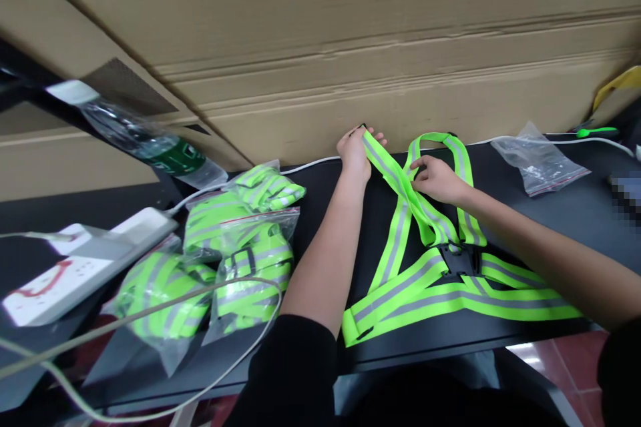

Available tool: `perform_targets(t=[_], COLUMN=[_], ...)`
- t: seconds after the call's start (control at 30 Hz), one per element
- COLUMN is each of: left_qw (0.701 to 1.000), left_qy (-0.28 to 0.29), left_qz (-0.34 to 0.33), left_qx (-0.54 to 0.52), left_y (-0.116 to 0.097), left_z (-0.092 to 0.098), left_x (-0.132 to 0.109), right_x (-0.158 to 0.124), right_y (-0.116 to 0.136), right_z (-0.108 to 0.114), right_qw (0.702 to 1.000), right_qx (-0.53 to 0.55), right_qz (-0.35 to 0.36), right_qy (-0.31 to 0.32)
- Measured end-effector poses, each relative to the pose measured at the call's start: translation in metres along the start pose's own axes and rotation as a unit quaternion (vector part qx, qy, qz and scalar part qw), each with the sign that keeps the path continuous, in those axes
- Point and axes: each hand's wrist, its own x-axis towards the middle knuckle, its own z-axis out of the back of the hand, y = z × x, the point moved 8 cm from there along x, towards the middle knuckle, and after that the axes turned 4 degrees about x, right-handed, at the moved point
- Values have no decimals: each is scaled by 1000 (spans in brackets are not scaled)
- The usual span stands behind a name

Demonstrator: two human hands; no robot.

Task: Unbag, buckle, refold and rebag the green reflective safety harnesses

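Note:
A lime-green reflective vest [431, 300] made of straps with grey stripes lies spread on the black table. Its black buckle [458, 260] sits at the middle of the waist straps. My left hand [358, 150] grips the upper end of one shoulder strap near the cardboard, and that strap runs down taut toward the buckle. Beside the crossing of the straps is my right hand [433, 177], its fingers bent near the strap edge. Whether those fingers pinch the strap is hard to make out.
Several clear bags of folded green straps [255, 267] lie to the left. Near them are a white power strip [90, 267], a loose cable [225, 373] and a leaning water bottle [145, 140]. A clear zip bag [541, 160] lies right. Cardboard [375, 33] stands behind.

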Motion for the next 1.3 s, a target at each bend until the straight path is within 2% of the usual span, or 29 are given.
perform_targets(t=[0.1,0.27,0.47,0.57,0.7,0.9,1.03,1.2,1.3], left_qw=[1000,999,997,994,992,990,988,981,979], left_qy=[-3,-28,-61,-83,-97,-99,-78,-67,-59], left_qz=[-2,-27,-38,-53,-55,-62,-54,-84,-98], left_qx=[-1,8,35,47,63,80,124,162,171], left_y=[0,-4,-6,-10,-9,0,13,23,23], left_z=[0,2,8,15,20,21,22,22,17], left_x=[1,2,0,1,3,8,11,6,1], right_x=[-10,-26,-49,-53,-52,-58,-64,-68,-71], right_y=[-5,-11,-22,-28,-32,-24,-15,-3,5], right_z=[0,-5,-10,-8,-7,2,13,25,31], right_qw=[999,993,959,950,952,983,990,951,929], right_qx=[22,57,134,184,205,67,-46,-272,-292], right_qz=[-19,-59,-120,-101,-66,-15,65,148,221], right_qy=[16,79,217,231,216,170,117,2,-47])
